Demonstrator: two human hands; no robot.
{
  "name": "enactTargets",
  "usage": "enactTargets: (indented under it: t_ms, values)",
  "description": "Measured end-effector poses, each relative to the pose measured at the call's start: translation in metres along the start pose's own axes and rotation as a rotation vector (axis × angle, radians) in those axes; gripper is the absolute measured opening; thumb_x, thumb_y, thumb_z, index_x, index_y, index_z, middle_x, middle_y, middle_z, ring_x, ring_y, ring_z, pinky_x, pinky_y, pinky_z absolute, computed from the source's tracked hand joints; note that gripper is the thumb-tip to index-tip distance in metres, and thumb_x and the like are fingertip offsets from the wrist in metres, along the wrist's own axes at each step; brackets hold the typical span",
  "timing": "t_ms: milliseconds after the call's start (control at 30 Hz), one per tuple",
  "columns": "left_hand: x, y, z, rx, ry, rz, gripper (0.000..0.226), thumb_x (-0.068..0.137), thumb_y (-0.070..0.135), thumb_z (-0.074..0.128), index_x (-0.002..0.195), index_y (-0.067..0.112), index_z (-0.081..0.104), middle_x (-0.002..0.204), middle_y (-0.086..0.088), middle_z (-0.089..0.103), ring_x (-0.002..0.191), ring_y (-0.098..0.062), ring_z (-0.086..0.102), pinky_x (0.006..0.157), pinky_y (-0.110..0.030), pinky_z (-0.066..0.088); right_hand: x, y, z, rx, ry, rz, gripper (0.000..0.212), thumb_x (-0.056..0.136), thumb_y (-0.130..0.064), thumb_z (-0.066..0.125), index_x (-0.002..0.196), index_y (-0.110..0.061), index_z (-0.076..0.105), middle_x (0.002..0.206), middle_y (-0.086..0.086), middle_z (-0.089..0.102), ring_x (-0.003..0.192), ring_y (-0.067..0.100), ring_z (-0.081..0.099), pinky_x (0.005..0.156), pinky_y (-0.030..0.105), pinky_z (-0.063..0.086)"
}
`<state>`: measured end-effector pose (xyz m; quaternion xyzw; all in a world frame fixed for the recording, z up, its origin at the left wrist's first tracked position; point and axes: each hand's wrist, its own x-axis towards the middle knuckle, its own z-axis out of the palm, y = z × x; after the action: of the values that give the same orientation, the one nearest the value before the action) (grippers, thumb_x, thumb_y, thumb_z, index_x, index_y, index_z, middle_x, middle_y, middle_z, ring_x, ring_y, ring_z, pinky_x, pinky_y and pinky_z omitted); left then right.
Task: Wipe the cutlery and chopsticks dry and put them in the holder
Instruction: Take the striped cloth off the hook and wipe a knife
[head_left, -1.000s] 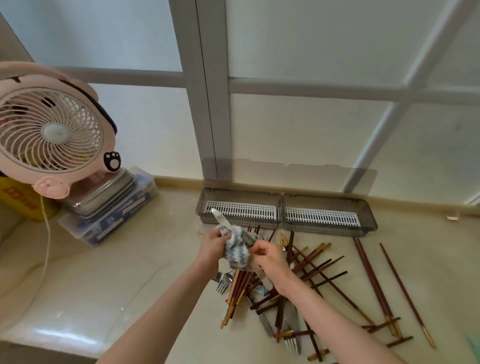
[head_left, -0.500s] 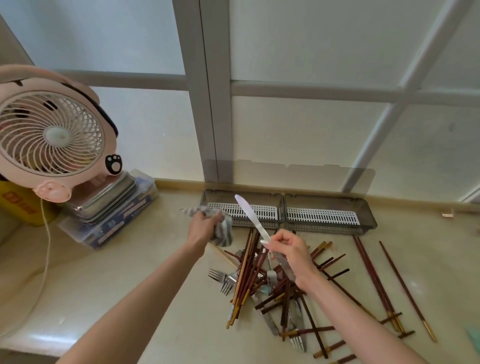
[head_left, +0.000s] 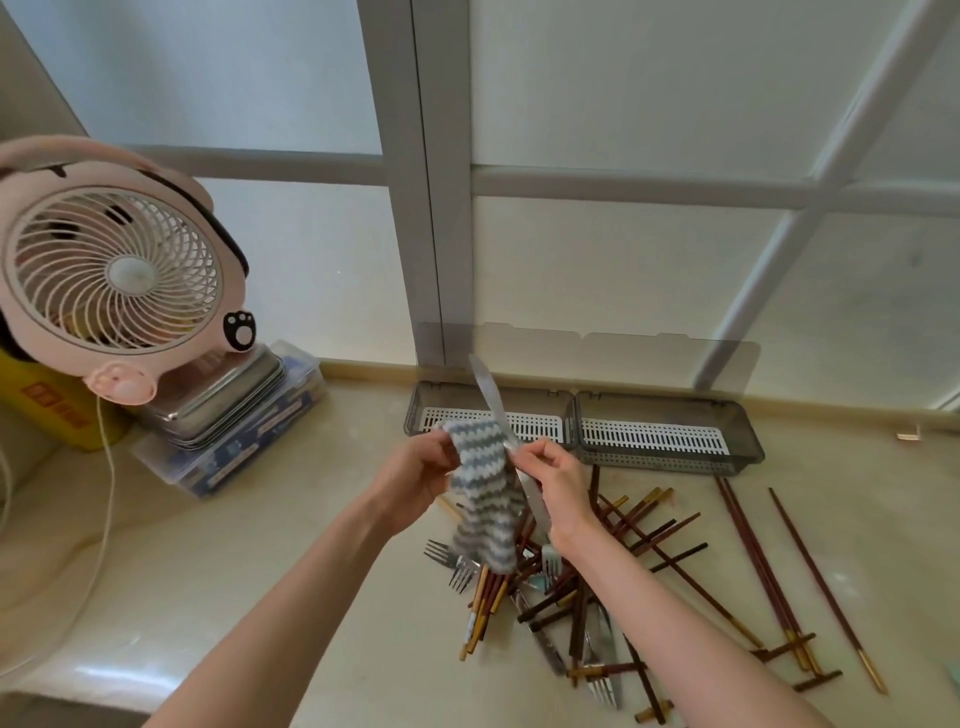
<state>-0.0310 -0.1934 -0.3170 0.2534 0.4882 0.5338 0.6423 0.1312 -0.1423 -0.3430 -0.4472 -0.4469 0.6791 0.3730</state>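
My right hand (head_left: 558, 480) grips a silver table knife (head_left: 491, 402) by its handle, blade pointing up and away over the holder. My left hand (head_left: 415, 475) pinches the top of a grey-and-white striped cloth (head_left: 480, 499), which hangs down and touches the knife. Below my hands lies a heap of dark red chopsticks (head_left: 623, 535) with gold tips, mixed with forks (head_left: 452, 561) and other cutlery. The grey two-compartment holder (head_left: 748, 436) with white slotted inserts lies flat against the window sill.
A pink desk fan (head_left: 114, 280) stands at the left on stacked metal trays and a plastic box (head_left: 234, 441), its white cord (head_left: 106, 493) trailing down the counter. More chopsticks (head_left: 753, 551) lie apart at the right. Frosted window panes rise behind.
The hands came apart half a second ago, knife in the right, cloth bunched in the left. Now they are together again, and the cloth hangs open against the knife.
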Motion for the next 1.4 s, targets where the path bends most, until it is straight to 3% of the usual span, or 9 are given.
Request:
enactTargets:
  t_ms: [233,433,533,767,933,1033,1133,1267,1400]
  values:
    - [0.009,-0.013,0.009,0.399,0.195,-0.006,0.015,0.093,0.009,0.050,0.099,0.008,0.064,0.090,-0.005,0.065,0.080,-0.014,0.060,0.070,-0.023,0.048,0.000,0.009,0.013,-0.086,-0.089,0.013,0.010,0.087,-0.007,0.063,0.077,-0.007,0.066,0.080,0.009,0.067,0.080,0.019,0.062,0.074,0.026,0.051]
    - [0.017,-0.012,0.000,0.230,0.432,-0.081,0.019,0.093,0.008,0.045,0.108,0.004,0.055,0.096,-0.009,0.061,0.094,-0.022,0.056,0.079,-0.032,0.048,-0.006,0.008,0.001,-0.170,-0.356,0.102,0.027,0.089,-0.016,0.060,0.115,-0.012,0.065,0.090,0.003,0.069,0.091,0.015,0.064,0.085,0.027,0.049]
    - [0.021,-0.007,-0.008,0.159,0.520,-0.067,0.021,0.091,0.010,0.046,0.111,0.009,0.054,0.102,-0.010,0.060,0.094,-0.021,0.055,0.076,-0.031,0.046,-0.012,0.015,-0.011,-0.017,-0.468,0.115,0.035,0.087,-0.010,0.059,0.122,-0.009,0.059,0.094,0.009,0.070,0.092,0.021,0.065,0.084,0.031,0.052]
    - [0.015,-0.013,0.008,0.126,0.520,-0.032,0.018,0.093,0.006,0.042,0.087,0.010,0.058,0.090,-0.012,0.062,0.083,-0.023,0.058,0.077,-0.034,0.049,-0.008,0.019,-0.004,0.116,-0.242,0.061,0.023,0.085,0.009,0.056,0.100,-0.004,0.067,0.082,0.013,0.073,0.078,0.021,0.069,0.075,0.030,0.057]
    - [0.010,-0.021,0.022,0.225,0.453,-0.023,0.015,0.092,0.008,0.048,0.099,0.006,0.061,0.102,-0.013,0.063,0.096,-0.026,0.059,0.073,-0.030,0.049,-0.004,0.015,0.003,-0.045,-0.090,0.064,0.013,0.080,0.000,0.068,0.078,-0.009,0.058,0.075,0.001,0.066,0.075,0.015,0.060,0.065,0.026,0.050]
    - [0.008,-0.024,0.024,0.324,0.418,-0.048,0.012,0.092,0.007,0.050,0.087,0.007,0.061,0.093,-0.010,0.062,0.091,-0.023,0.057,0.069,-0.028,0.048,-0.002,0.017,0.009,-0.220,0.036,0.065,0.024,0.075,-0.012,0.076,0.088,-0.005,0.057,0.086,0.006,0.065,0.080,0.017,0.059,0.069,0.029,0.047]
    - [0.006,-0.024,0.019,0.448,0.405,-0.055,0.009,0.089,0.002,0.052,0.089,0.004,0.061,0.088,-0.010,0.060,0.086,-0.021,0.056,0.061,-0.024,0.046,0.002,0.015,0.005,-0.308,-0.021,0.043,0.034,0.071,-0.012,0.079,0.096,-0.010,0.055,0.094,0.006,0.059,0.086,0.017,0.056,0.073,0.029,0.045]
    - [0.003,-0.027,0.010,0.554,0.424,-0.095,0.015,0.088,0.003,0.054,0.074,0.006,0.058,0.073,-0.005,0.055,0.074,-0.014,0.051,0.058,-0.022,0.038,0.014,-0.008,0.004,-0.256,-0.117,0.050,0.017,0.086,-0.024,0.067,0.102,-0.018,0.068,0.091,-0.004,0.061,0.078,0.007,0.051,0.065,0.019,0.037]
    - [0.005,-0.032,0.011,0.697,0.357,-0.122,0.015,0.088,0.004,0.053,0.077,0.006,0.062,0.075,-0.006,0.055,0.073,-0.012,0.050,0.065,-0.023,0.039,0.028,-0.009,0.017,-0.474,-0.172,0.102,0.019,0.089,-0.023,0.063,0.100,-0.010,0.071,0.089,-0.005,0.066,0.081,0.005,0.054,0.063,0.019,0.035]
